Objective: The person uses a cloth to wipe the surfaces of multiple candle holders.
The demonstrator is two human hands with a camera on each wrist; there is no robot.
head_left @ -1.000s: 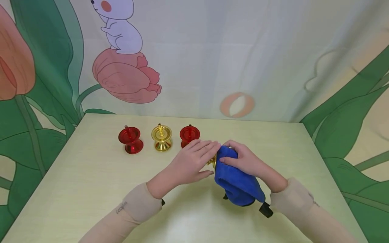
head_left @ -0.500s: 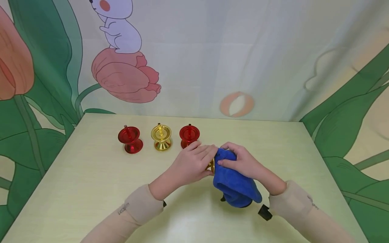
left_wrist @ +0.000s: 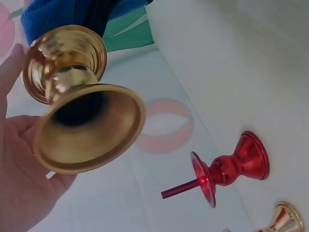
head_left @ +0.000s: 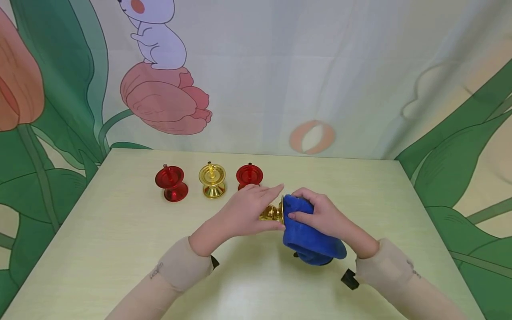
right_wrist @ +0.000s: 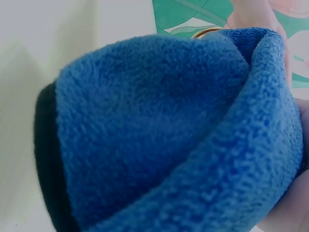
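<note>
A gold candle holder [head_left: 272,213] lies on its side in the air, its dish against a blue cloth [head_left: 310,231]. My left hand [head_left: 248,209] spans it with straight fingers above and the thumb below, near the dish rim. In the left wrist view the candle holder [left_wrist: 87,128] shows its hollow base, with the left hand [left_wrist: 24,169] beside and behind it. My right hand [head_left: 320,211] grips the cloth, thumb in front, pressing it to the dish. The cloth [right_wrist: 169,125] fills most of the right wrist view and hides the candle holder's spike.
Along the back of the table [head_left: 120,249] stand a red candle holder [head_left: 172,182], a gold one [head_left: 213,180] and another red one [head_left: 250,174], partly behind my left hand. A patterned curtain [head_left: 256,89] hangs behind the table.
My left fingers and thumb have spread apart, so more of the gold candle holder shows between them. My right hand keeps its grip on the cloth, and the cloth's hanging end has shifted slightly.
</note>
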